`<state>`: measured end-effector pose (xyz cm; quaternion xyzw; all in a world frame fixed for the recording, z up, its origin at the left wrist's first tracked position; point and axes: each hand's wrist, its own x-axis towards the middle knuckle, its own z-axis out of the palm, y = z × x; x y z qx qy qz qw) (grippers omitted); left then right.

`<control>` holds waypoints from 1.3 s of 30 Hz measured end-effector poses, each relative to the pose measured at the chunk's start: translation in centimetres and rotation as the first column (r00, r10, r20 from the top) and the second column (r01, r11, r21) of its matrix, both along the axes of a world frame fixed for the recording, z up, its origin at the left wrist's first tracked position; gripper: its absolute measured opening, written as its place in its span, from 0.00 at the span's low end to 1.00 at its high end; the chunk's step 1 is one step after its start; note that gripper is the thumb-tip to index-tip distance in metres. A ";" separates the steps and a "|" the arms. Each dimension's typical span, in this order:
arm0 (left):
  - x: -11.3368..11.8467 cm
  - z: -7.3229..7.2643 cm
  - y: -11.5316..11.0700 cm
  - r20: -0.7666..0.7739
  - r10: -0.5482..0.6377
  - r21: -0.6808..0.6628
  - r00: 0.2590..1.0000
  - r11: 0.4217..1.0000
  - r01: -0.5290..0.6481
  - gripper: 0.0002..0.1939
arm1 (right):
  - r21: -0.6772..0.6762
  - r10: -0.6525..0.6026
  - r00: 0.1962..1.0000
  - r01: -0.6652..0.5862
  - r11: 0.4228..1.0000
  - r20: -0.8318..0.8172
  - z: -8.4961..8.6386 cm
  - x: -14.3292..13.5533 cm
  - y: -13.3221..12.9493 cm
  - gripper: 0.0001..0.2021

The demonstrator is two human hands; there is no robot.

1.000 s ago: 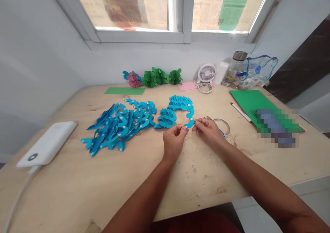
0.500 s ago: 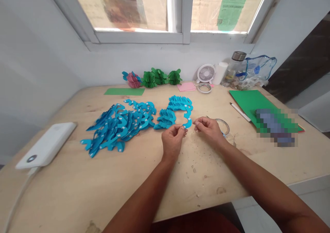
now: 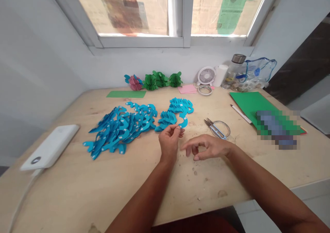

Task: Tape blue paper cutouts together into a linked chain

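Head view: the right hand (image 3: pixel 209 147) has drawn back, fingers parted and empty, leaving the strip (image 3: pixel 184 123), at the left hand's (image 3: pixel 168 140) one o'clock, in that hand's pinch alone and uncovering the scissors (image 3: pixel 218 131) at the right hand's one o'clock.

By the left hand (image 3: pixel 169 140), a strip (image 3: pixel 184 122) of thin, matt paper is pinched. Left of the grip, a heap (image 3: pixel 123 127) of similar paper is seen. To the grip's right, scissors (image 3: pixel 215 128) are fitted with metal blades (image 3: pixel 208 122) and, it appears, smooth plastic handles (image 3: pixel 219 133). Under it, the table (image 3: pixel 90 191) is surfaced in knotted wood. Beyond, a glossy transparent bottle (image 3: pixel 232 71) is topped by a metal cap (image 3: pixel 238 58).
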<state>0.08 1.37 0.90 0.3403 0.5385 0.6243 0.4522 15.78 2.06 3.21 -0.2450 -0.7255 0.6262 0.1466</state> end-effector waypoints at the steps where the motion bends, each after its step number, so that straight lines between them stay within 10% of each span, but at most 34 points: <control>1: 0.0 0.0 0.0 0.006 0.001 -0.001 1.000 1.000 -0.001 0.06 | -0.001 -0.054 0.998 0.054 0.999 -0.025 -0.1 0.2 0.2 0.17; 10: 0.2 -0.1 -0.1 0.022 -0.027 0.028 0.999 0.999 0.026 0.06 | 0.008 -0.373 0.928 0.373 0.928 0.001 -0.1 1.1 1.0 0.14; 17: 0.1 0.2 -0.3 -0.006 -0.039 0.022 0.999 0.999 0.039 0.06 | 0.069 0.088 0.996 -0.086 0.994 -0.022 1.6 0.6 -0.6 0.15; 22: 0.1 -0.3 0.0 0.026 -0.040 0.018 0.999 0.999 0.039 0.06 | 0.041 0.432 0.901 -0.431 0.902 -0.044 2.1 -1.8 -2.7 0.09; 24: 0.0 -0.6 0.2 0.070 -0.038 0.012 0.997 0.999 0.037 0.06 | -0.015 0.573 0.817 -0.575 0.818 -0.070 2.3 -2.1 -3.0 0.22; 27: -0.1 -0.7 0.4 0.178 -0.051 -0.009 0.983 0.999 0.054 0.07 | -0.048 0.422 0.903 -0.427 0.903 -0.082 2.3 -1.2 -2.3 0.15; 30: -0.1 -0.5 0.2 0.301 -0.121 -0.012 0.946 0.991 0.131 0.08 | -0.129 -0.076 0.993 0.064 0.990 -0.093 1.4 0.1 -0.9 0.13; 34: 0.2 -0.1 -0.2 0.366 -0.266 0.028 0.892 0.961 0.275 0.07 | -0.216 -0.654 0.745 0.622 0.753 -0.132 -0.3 0.3 0.9 0.16; 39: 0.7 -0.4 -0.4 0.247 -0.367 0.024 0.897 0.928 0.373 0.08 | -0.286 -0.681 0.710 0.625 0.726 -0.179 -1.0 -0.3 1.4 0.13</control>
